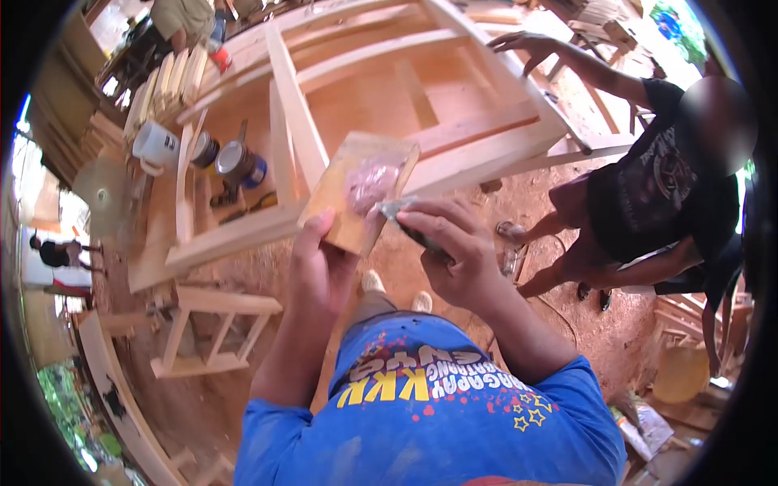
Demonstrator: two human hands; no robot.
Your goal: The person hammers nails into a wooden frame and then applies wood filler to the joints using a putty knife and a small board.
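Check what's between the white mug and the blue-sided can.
A dark can sits between the white mug and the blue-sided can. The head view shows it.

Left hand [324,251] has a small wood block [340,182] tilted up, with a blob of pinkish paste [373,185] smeared on its face. Right hand [458,247] is gripping a scraper [397,212], tip right by the paste. Behind that there's a big wooden frame [284,89] with a white mug [156,146] and a couple of cans near its corner, and another person in a black shirt [648,170] resting a hand on the frame's edge.
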